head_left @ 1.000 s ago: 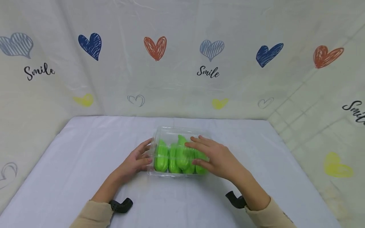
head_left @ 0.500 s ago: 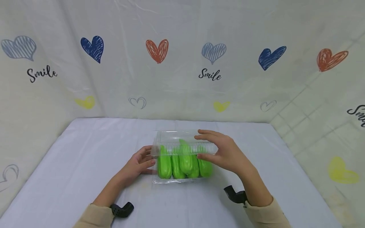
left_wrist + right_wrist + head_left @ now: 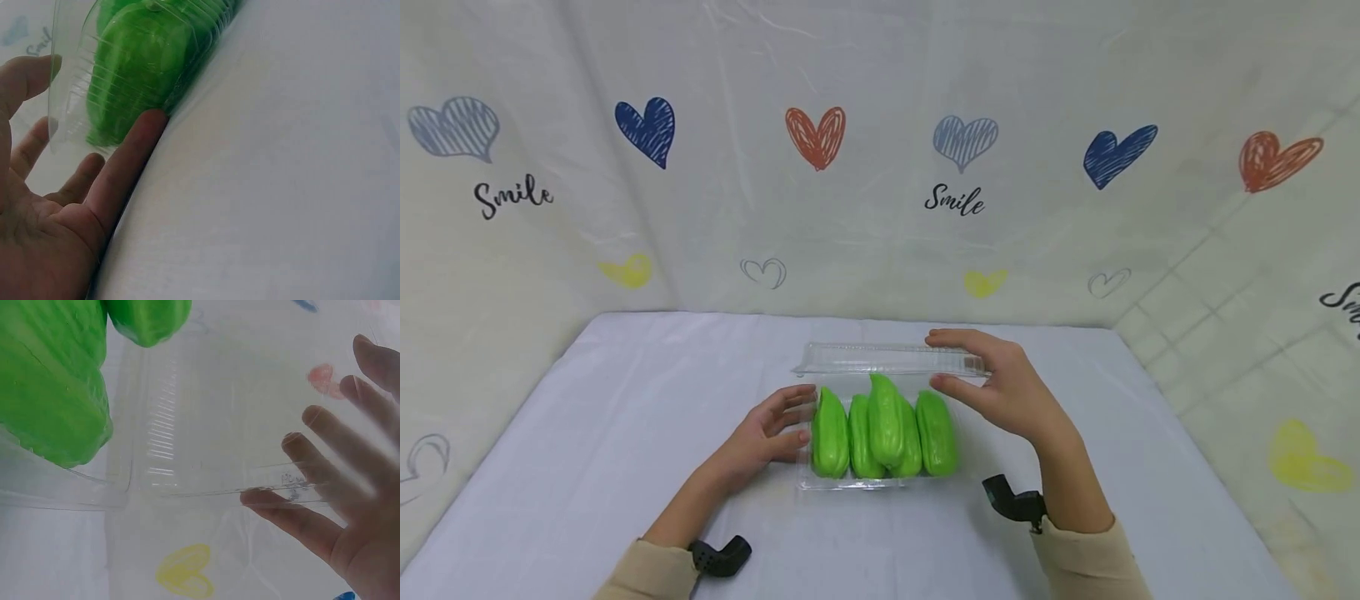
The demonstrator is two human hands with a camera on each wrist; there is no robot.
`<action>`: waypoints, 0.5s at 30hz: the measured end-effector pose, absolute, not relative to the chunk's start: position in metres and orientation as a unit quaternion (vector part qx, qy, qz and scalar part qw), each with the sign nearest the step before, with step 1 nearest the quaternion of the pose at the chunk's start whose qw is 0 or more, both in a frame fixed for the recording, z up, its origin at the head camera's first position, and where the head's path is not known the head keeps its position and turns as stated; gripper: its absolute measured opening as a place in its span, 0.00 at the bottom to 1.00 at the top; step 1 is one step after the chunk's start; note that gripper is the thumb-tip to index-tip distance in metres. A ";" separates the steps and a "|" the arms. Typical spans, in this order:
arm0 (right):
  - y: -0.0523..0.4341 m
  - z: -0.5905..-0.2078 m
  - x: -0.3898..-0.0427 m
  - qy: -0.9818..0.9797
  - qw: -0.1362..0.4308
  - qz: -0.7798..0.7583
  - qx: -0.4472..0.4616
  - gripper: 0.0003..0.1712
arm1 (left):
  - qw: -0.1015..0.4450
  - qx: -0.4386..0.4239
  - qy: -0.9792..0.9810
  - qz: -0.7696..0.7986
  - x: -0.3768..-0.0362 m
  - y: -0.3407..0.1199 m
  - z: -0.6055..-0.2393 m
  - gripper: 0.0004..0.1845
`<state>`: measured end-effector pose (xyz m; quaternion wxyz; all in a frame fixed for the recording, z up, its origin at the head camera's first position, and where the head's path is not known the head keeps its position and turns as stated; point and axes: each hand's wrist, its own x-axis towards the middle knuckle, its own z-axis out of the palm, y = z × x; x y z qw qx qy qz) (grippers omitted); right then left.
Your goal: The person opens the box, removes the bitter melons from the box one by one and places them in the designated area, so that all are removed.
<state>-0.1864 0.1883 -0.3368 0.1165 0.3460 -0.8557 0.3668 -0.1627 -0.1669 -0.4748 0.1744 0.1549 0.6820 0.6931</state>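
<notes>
A clear plastic clamshell box (image 3: 887, 483) holds several glossy, light green, pepper-shaped pieces (image 3: 886, 421) lying side by side, one on top of the others. Its hinged lid (image 3: 880, 358) stands raised at the back. My left hand (image 3: 763, 433) is at the box's left side; in the left wrist view one finger (image 3: 128, 159) reaches along its bottom edge, other fingers spread near the rim. My right hand (image 3: 1000, 379) is at the lid's right end, the thumb below and fingers above. Through the clear plastic, the right wrist view shows its fingers (image 3: 350, 444) spread, with the thumb at the lid's edge.
A white cloth (image 3: 662, 375) covers the table. Behind it hangs a pale backdrop (image 3: 865, 233) printed with hearts and "Smile". Dark curved wrist mounts sit on the left wrist (image 3: 722, 557) and right wrist (image 3: 1013, 500).
The lid has swung up and back from over the green pieces, which now lie uncovered. My right hand has moved up and away with it, while the left has stayed at the box's side.
</notes>
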 end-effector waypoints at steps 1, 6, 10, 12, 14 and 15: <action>0.189 -0.337 -0.187 -0.855 0.115 0.372 0.342 0.26 | 0.174 0.155 0.681 0.694 -0.163 -0.167 -0.475 0.35; 0.192 -0.338 -0.188 -0.853 0.100 0.407 0.311 0.25 | 0.175 0.150 0.676 0.700 -0.164 -0.167 -0.479 0.35; 0.193 -0.342 -0.190 -0.847 0.116 0.422 0.302 0.28 | 0.175 0.148 0.675 0.701 -0.164 -0.167 -0.481 0.35; 0.193 -0.345 -0.192 -0.845 0.134 0.424 0.298 0.29 | 0.175 0.145 0.676 0.701 -0.164 -0.167 -0.481 0.35; 0.193 -0.348 -0.195 -0.840 0.153 0.429 0.294 0.31 | 0.177 0.144 0.675 0.702 -0.164 -0.168 -0.481 0.35; 0.193 -0.349 -0.196 -0.837 0.159 0.434 0.292 0.31 | 0.178 0.143 0.675 0.701 -0.163 -0.168 -0.481 0.35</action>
